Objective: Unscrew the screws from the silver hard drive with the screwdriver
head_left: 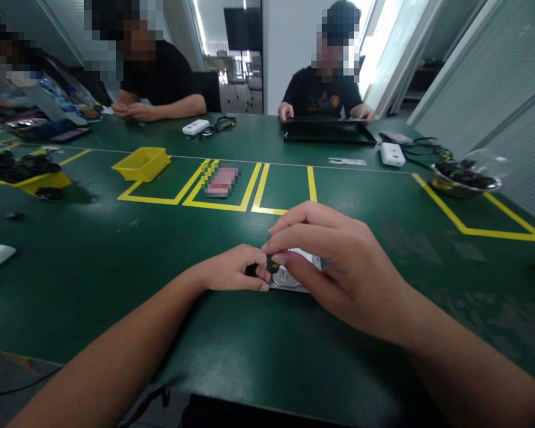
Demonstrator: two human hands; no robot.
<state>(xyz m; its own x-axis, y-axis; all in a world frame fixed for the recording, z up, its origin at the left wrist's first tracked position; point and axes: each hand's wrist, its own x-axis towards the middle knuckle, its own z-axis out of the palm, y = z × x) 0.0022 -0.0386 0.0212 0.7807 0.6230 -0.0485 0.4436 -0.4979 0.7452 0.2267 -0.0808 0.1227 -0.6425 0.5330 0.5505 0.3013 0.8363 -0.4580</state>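
Note:
In front of me a silver metal hard drive (289,278) lies flat on the green table, largely covered by my hands. My left hand (236,268) has its thumb and curled fingers at the drive's left edge, gripping it. Above that edge, my right hand (339,261) pinches a short, dark handle with a yellow mark, which looks like a screwdriver (273,264), between thumb and fingers. Its lower end is hidden, so I cannot tell whether it touches the drive.
Yellow tape outlines mark the green table (116,255). Farther off are a yellow bin (143,165), a blurred pink item (223,181), and a filled yellow bin (42,181). A metal bowl (466,181) holds dark parts at right. Across sit people, one holding a black tray (330,132).

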